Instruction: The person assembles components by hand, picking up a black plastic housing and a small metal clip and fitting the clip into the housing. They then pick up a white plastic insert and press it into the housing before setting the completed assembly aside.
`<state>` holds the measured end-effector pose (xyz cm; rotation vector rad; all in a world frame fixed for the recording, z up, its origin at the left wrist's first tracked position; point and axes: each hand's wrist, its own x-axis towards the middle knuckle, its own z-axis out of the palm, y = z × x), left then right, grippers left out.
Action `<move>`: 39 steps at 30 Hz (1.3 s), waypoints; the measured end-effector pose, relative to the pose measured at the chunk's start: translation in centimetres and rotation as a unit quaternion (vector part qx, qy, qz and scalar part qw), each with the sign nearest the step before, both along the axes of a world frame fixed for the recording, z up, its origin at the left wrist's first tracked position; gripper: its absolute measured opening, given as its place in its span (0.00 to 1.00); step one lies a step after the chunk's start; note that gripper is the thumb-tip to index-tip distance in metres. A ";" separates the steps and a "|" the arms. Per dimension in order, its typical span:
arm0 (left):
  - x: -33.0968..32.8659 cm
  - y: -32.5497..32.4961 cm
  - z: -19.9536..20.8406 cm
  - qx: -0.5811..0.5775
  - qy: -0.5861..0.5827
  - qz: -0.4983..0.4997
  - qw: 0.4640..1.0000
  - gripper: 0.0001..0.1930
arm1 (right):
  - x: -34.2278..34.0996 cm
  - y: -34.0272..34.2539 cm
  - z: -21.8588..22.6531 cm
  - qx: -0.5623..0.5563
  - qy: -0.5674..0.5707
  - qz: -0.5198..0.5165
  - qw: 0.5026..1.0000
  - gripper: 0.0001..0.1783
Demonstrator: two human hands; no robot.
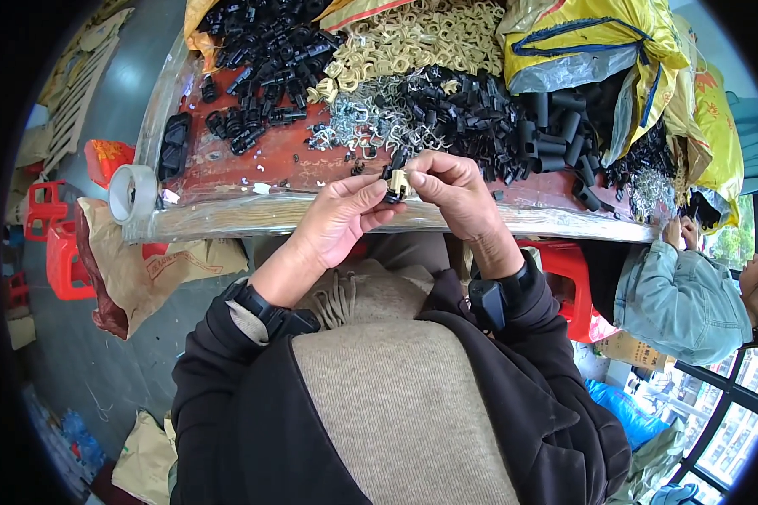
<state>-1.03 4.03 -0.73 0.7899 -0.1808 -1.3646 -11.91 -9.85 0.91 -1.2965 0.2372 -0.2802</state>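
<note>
Sleeves (219, 358), dark, ended at black wrist straps (265, 311); bare forearms reached to the front edge of the worktop (265, 160). Left hand (345, 210), palm partly upturned: grip clamped on a small black part (397, 160) from its left and underside. Right hand (451, 189): grip closed, thumb and forefinger together at the right edge of a cream piece (398, 181).

Step in hand, as I judged it: seating or adjusting the cream piece against the black part. Next move seemed to call for a steady left hold and a small, well-aimed pressure from the right fingertips.

Black part looked narrow, stood roughly upright, its top poking above the fingers; the cream piece lay against its middle, pale on dark. Both were up in the hands, just over the worktop's film-wrapped edge. Finer joints too small to make out.

Beyond: silver clips (370, 118) in a tangle, black tubes (552, 139) off to the right, then a heap of cream rings (429, 38) farther back. Yellow sack (598, 42) slumped behind the tubes.
</note>
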 end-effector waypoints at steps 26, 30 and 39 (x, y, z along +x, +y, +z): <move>-0.5 -0.2 -1.1 0.078 0.044 -0.010 0.996 0.10 | -1.1 2.9 -3.2 0.293 0.003 -0.100 0.951 0.04; 0.0 -0.2 -1.2 0.067 0.063 -0.018 0.996 0.10 | -0.7 2.8 -3.4 0.288 0.025 -0.097 0.952 0.04; 0.0 -0.2 -0.5 0.072 0.017 -0.041 0.996 0.10 | -0.8 2.5 -2.5 0.028 0.002 -0.128 0.991 0.08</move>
